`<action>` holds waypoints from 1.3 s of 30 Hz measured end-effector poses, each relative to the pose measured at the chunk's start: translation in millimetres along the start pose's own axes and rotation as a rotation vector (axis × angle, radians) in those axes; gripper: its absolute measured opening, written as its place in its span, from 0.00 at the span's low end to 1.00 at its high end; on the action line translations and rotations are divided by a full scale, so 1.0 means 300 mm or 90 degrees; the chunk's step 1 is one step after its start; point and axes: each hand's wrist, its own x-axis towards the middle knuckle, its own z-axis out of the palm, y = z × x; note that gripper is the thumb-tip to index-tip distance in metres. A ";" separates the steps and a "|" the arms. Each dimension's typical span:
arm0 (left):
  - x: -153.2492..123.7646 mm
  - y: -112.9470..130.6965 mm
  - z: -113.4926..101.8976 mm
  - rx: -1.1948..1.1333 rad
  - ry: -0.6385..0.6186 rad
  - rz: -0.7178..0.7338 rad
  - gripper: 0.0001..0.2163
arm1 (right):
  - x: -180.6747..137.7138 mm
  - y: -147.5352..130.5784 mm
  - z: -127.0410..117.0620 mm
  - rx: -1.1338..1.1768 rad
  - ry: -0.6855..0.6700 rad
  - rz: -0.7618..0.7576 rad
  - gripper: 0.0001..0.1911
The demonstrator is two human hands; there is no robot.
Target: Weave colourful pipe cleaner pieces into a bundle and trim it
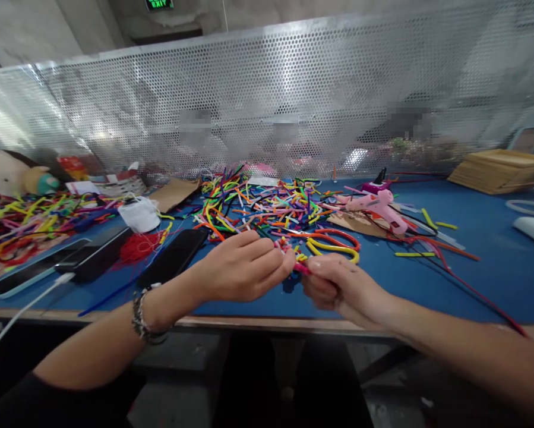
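My left hand (246,266) and my right hand (338,285) meet above the front of the blue table, fingers closed. Between them is a small bundle of pipe cleaner pieces (300,267) in pink, yellow and blue. My left fingers wrap round its left side and hide part of it. Thumb and finger of my right hand pinch a bright pink end. Just behind the hands lie scissors (338,238) with orange and yellow handles. Past them spreads a large heap of cut pipe cleaners (258,205) in many colours.
A pink glue gun (385,211) with a red cord lies on cardboard at right. Stacked wooden trays (501,171) stand farther right. At left are a black phone (175,257), red thread (139,246) and a white spool (139,214). A perforated metal screen (249,89) closes the back.
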 end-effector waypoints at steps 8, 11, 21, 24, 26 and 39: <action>-0.023 -0.010 0.036 -0.504 -0.082 -0.226 0.13 | 0.004 -0.046 -0.057 -0.608 -0.029 -0.311 0.16; -0.034 0.001 0.050 -0.994 -0.262 -0.377 0.19 | 0.000 -0.079 -0.089 -0.989 -0.103 -0.562 0.13; -0.041 0.072 0.072 -1.440 -0.344 -0.587 0.20 | -0.017 -0.141 -0.086 -1.257 -0.171 -0.754 0.12; -0.041 0.077 0.078 -1.411 -0.366 -0.604 0.20 | -0.009 -0.137 -0.087 -1.255 -0.181 -0.738 0.13; -0.042 0.082 0.081 -1.404 -0.357 -0.631 0.21 | -0.003 -0.133 -0.087 -1.262 -0.181 -0.728 0.14; -0.054 0.104 0.082 -1.444 -0.399 -0.622 0.20 | -0.010 -0.133 -0.070 -1.204 -0.231 -0.704 0.13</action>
